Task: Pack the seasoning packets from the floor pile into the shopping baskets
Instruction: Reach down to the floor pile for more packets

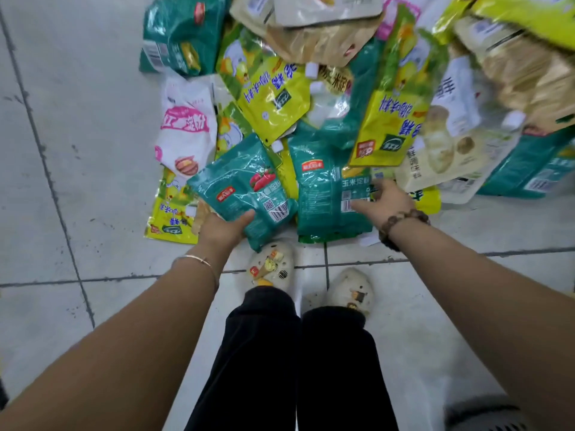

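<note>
While our left hand clamps fingers on a glossy teal tomato-print packet, our right hand touches a second teal plastic packet; whether it has a hold, we cannot tell.

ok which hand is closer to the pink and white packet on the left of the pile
Left. The left hand grips a teal packet just below the pink and white packet; the right hand rests on a second teal packet, farther right.

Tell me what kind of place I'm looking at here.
Likely a shop floor or stockroom, though no shelves show. A pile of sealed seasoning packets lies on a tiled floor, many repeats of the same yellow and teal designs, and the teal packet in the left hand carries a barcode.
</note>
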